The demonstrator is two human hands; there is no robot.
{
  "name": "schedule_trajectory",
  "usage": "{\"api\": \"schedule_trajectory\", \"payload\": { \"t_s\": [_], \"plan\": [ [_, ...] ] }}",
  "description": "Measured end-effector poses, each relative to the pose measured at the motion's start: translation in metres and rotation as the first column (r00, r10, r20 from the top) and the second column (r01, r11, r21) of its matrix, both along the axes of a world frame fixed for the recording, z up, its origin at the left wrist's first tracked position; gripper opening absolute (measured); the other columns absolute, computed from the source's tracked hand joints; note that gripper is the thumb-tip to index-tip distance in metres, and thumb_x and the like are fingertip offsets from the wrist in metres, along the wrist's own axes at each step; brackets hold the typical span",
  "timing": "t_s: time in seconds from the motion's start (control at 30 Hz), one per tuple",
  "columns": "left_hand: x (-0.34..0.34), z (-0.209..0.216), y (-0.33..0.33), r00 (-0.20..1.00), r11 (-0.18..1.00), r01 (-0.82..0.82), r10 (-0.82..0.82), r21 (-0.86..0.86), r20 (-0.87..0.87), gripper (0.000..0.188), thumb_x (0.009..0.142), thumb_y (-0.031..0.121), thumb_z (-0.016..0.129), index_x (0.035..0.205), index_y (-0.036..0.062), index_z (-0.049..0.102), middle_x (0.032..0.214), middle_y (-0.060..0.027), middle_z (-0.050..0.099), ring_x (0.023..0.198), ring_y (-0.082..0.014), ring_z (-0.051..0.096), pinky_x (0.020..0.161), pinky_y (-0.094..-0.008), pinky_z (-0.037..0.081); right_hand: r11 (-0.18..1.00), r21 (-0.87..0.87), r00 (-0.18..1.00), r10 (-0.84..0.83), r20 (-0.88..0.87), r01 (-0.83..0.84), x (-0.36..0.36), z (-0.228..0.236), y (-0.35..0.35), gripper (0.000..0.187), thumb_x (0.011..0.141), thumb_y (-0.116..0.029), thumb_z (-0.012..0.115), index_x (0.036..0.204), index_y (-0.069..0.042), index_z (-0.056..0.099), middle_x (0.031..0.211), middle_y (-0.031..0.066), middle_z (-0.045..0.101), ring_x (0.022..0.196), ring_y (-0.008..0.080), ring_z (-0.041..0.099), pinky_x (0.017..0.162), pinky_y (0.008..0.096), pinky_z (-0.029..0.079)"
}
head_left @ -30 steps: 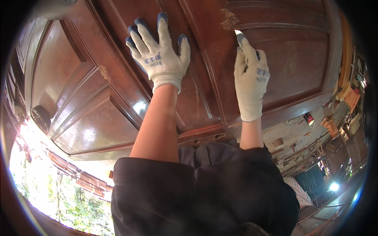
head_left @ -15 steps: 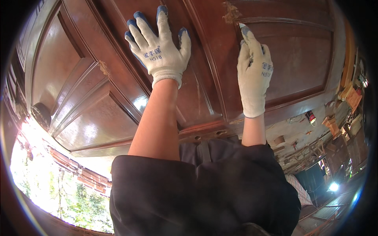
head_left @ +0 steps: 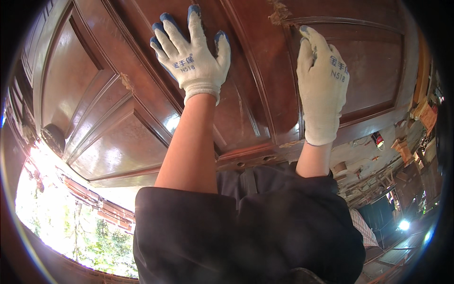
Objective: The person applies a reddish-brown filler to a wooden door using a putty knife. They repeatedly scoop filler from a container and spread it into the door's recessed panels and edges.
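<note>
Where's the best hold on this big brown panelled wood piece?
Probably the near edge of the wood piece, from the body side: it shows as a long rim, whereas the broad face under the spread left hand offers only moulding.

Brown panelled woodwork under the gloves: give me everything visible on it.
The woodwork is reddish-brown and glossy, apparently varnished wood, with raised mouldings framing recessed panels. Rough, pale tan patches mark it at upper right and left. It appears to lie flat before the person, running past the picture's top. The gloved left hand rests spread on it; the gloved right hand has bent fingers near a panel corner, contact unclear.
</note>
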State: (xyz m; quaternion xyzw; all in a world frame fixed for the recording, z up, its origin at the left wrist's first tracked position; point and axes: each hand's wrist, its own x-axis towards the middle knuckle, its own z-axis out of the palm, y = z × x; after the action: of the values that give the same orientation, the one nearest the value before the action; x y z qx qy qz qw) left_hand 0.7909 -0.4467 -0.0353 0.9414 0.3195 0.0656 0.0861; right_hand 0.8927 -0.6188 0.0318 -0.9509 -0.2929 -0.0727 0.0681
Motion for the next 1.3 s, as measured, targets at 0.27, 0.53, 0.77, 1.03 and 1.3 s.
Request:
{"api": "schedule_trajectory", "payload": {
  "t_s": [0.27,0.53,0.77,1.03,1.3],
  "plan": [
    [0.000,0.000,0.000,1.000,1.000,0.005,-0.005,0.001,-0.004,0.069,0.090,0.046,0.057,0.151,0.0214,0.039,0.156,-0.0316,0.022,0.146,-0.0509,0.017,0.117,-0.0616,0.013,0.999,-0.028,0.993,-0.019,-0.120,0.016,0.003,0.015,0.010,0.012,0.096,-0.015,0.062,0.103,-0.009,0.069,0.068,0.0072,0.064,0.061,0.0196,0.066,0.053,0.0317,0.056],
    [-0.001,-0.002,0.000,1.000,1.000,0.011,-0.011,0.006,-0.024,0.069,0.090,0.049,0.056,0.151,0.0212,0.038,0.155,-0.0319,0.023,0.145,-0.0517,0.018,0.116,-0.0620,0.014,0.996,0.074,0.983,-0.043,-0.176,0.057,0.004,0.009,0.007,0.014,0.096,-0.014,0.061,0.107,-0.009,0.069,0.070,0.0093,0.063,0.061,0.0228,0.066,0.053,0.0335,0.055],
    [-0.001,-0.002,0.001,0.999,0.999,0.014,-0.013,0.031,-0.030,0.068,0.090,0.048,0.056,0.150,0.0209,0.038,0.154,-0.0322,0.024,0.143,-0.0533,0.020,0.116,-0.0629,0.016,0.986,0.148,0.976,-0.046,-0.214,0.079,-0.006,0.003,0.005,0.019,0.095,-0.013,0.062,0.113,-0.009,0.068,0.071,0.0081,0.062,0.060,0.0224,0.065,0.053,0.0336,0.055],
    [0.001,-0.001,-0.001,1.000,0.999,0.005,-0.005,0.048,-0.007,0.069,0.087,0.047,0.061,0.148,0.0218,0.041,0.153,-0.0315,0.029,0.142,-0.0533,0.025,0.115,-0.0657,0.019,0.974,0.191,0.943,-0.057,-0.328,0.125,-0.011,0.001,-0.006,0.020,0.096,-0.012,0.062,0.114,-0.007,0.067,0.072,0.0083,0.062,0.061,0.0214,0.065,0.053,0.0328,0.052],
    [-0.001,-0.005,-0.001,0.999,0.999,0.028,-0.027,0.039,-0.041,0.069,0.091,0.049,0.057,0.151,0.0210,0.036,0.155,-0.0302,0.022,0.142,-0.0519,0.020,0.114,-0.0639,0.018,0.976,0.074,0.930,-0.168,-0.328,0.203,-0.011,0.012,0.008,0.022,0.098,-0.017,0.059,0.114,-0.008,0.070,0.093,0.0141,0.073,0.084,0.0296,0.071,0.075,0.0383,0.054]
  ]
}}
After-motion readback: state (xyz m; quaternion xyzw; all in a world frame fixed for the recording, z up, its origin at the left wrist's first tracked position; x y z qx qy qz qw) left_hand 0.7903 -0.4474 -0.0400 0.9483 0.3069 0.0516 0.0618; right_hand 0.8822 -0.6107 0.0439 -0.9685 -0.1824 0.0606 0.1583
